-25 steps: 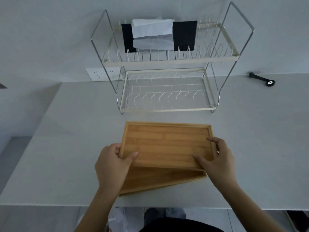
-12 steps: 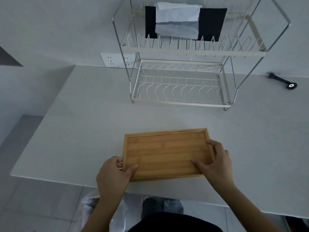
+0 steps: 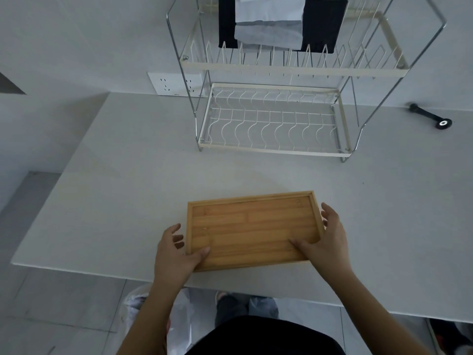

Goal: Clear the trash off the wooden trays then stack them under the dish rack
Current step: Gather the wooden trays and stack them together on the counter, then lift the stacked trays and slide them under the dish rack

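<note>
A wooden tray (image 3: pixel 253 226) lies flat near the front edge of the white table (image 3: pixel 115 190), empty inside. A second tray under it is hidden, lined up beneath the top one. My left hand (image 3: pixel 174 254) grips the tray's left front corner, thumb on the inside and fingers down the side. My right hand (image 3: pixel 330 239) holds the right edge, with its thumb on the tray floor and fingers spread along the rim. The two-tier wire dish rack (image 3: pixel 273 151) stands behind the tray against the wall, a hand's width of bare table between them.
Black and white cloths (image 3: pixel 268 21) hang on the rack's top tier. A black tool (image 3: pixel 432 117) lies at the back right. A wall outlet (image 3: pixel 174 83) is left of the rack. A plastic bag (image 3: pixel 179 319) sits on the floor below the table edge.
The upper tray came down from its skewed, raised position and now sits squarely on the lower one, hiding it. My fingers have loosened and spread along the edges.
</note>
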